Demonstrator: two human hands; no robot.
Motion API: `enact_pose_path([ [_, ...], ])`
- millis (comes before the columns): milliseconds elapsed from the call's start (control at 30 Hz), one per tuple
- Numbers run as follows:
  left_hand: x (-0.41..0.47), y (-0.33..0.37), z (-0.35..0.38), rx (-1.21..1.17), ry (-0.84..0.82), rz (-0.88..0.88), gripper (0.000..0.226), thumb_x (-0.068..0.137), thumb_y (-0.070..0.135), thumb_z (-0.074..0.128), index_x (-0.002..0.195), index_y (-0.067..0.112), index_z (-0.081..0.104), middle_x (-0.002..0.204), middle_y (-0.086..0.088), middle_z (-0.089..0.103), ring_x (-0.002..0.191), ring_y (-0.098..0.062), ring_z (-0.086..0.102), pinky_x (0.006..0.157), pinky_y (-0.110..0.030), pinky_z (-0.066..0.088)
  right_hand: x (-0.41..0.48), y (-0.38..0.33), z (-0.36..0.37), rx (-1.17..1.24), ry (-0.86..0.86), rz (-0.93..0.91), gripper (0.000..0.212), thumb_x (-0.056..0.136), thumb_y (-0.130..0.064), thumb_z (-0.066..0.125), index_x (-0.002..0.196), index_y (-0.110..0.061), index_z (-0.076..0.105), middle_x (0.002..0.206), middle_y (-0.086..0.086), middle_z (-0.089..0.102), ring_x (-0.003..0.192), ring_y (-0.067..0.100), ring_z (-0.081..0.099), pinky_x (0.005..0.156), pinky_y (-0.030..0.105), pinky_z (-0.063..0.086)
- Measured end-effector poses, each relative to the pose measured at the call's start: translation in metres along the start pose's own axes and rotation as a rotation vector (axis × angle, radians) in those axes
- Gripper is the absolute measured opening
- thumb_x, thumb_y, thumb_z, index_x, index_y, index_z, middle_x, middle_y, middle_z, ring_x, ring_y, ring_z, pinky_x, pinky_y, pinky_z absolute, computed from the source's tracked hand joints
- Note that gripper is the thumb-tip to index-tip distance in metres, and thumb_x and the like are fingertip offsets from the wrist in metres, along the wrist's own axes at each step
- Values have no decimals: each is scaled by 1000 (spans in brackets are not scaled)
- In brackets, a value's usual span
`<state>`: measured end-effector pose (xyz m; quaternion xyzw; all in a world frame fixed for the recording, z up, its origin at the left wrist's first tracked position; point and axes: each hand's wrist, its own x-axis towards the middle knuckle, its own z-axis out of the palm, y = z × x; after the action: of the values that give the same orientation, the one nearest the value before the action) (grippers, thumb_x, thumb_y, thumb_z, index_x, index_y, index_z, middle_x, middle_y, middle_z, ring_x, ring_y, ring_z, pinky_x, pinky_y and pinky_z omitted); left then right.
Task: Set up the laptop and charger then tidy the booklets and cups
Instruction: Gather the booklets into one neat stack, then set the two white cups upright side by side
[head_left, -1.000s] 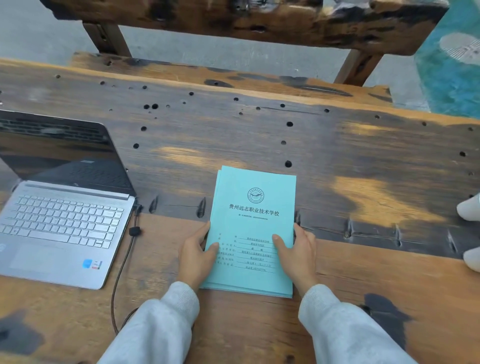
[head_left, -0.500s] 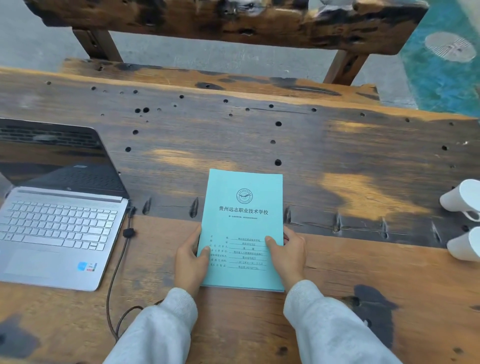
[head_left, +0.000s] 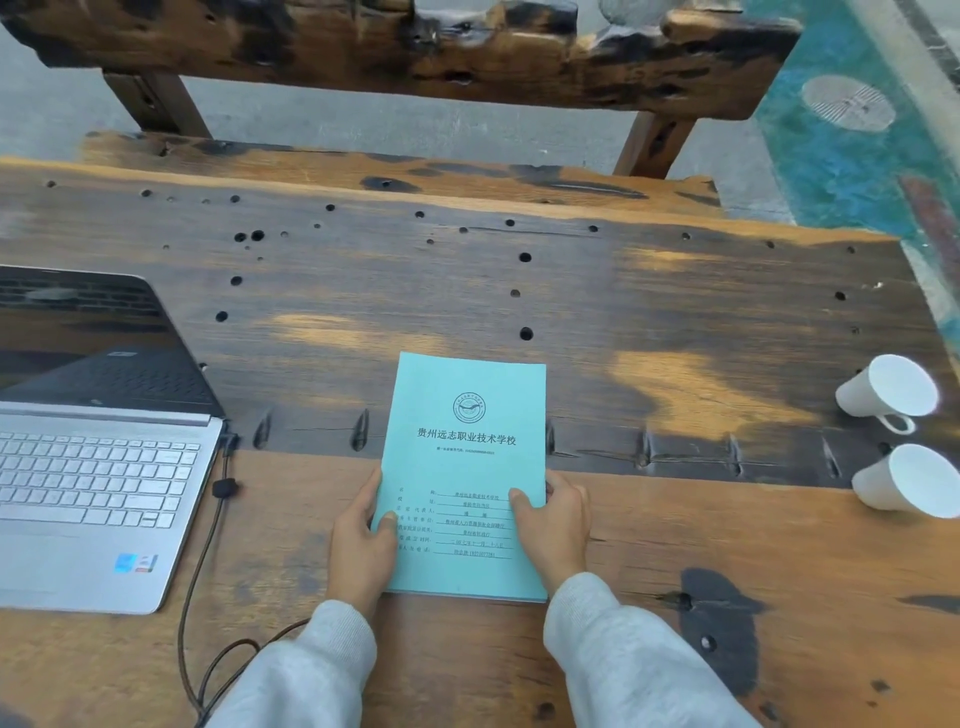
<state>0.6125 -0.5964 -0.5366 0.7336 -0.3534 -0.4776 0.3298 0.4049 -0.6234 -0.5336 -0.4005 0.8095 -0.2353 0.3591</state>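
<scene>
While hands (head_left: 457, 535) grip booklets (head_left: 467, 452) (squared stack), cups (head_left: 888, 392) lie tipped.

Outdoor seating spot is being indicated: rustic slab table (head_left: 519, 291), matching bench (head_left: 395, 47) beyond hands, concrete ground (head_left: 311, 124).

Both forearms, in pale grey sleeves, reach forward side by side. The left hand (head_left: 361, 540) clasps the left edge of the booklets (head_left: 467, 457), thumb lying on top of the cover, fingers curled down along the side. The right hand (head_left: 553, 525) mirrors it on the right edge, thumb pressed on the cover, fingers wrapped at the side. Both grips sit at the stack's near half, palms facing each other.
</scene>
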Motion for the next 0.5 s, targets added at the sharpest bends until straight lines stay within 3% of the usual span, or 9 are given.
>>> enact_pose_path([
  [100,2,1,0,75,8,8,60,94,-8,51,150,13,44,142,-1,58,123,-17,59,101,-30,45,3,0,-7,-24,-85,0,29,85,-23,70,114,-20,69,111,5,63,104,12,46,97,31,44],
  [200,-2,8,-1,162,13,23,66,92,-7,50,151,20,42,140,-1,60,124,-23,59,104,-36,45,4,0,-18,6,-162,14,25,86,-24,70,110,-18,65,107,0,63,110,20,57,98,40,49],
  [267,-8,18,1,229,4,71,75,89,-7,49,153,30,34,136,3,62,120,-27,61,98,-37,46,-1,1,-31,31,-160,45,41,86,-27,72,123,-16,60,116,0,60,105,18,61,97,42,50],
  [333,-15,30,7,304,31,98,82,89,-4,52,159,26,22,154,-2,47,137,-31,48,110,-44,39,-4,6,-49,39,-148,71,59,85,-28,72,139,-16,51,122,-3,57,98,11,63,97,39,51],
  [400,-23,45,20,389,60,165,81,89,-3,57,159,14,20,165,-9,26,152,-29,26,122,-47,21,-3,12,-74,29,-138,59,50,86,-25,71,133,-20,57,120,-5,61,93,6,63,94,35,53],
  [500,-34,74,47,414,18,282,74,91,-1,60,156,11,28,165,-11,25,153,-29,21,124,-45,15,3,18,-120,26,-95,23,10,86,-27,73,95,-24,71,96,-7,72,83,4,65,86,31,55],
])
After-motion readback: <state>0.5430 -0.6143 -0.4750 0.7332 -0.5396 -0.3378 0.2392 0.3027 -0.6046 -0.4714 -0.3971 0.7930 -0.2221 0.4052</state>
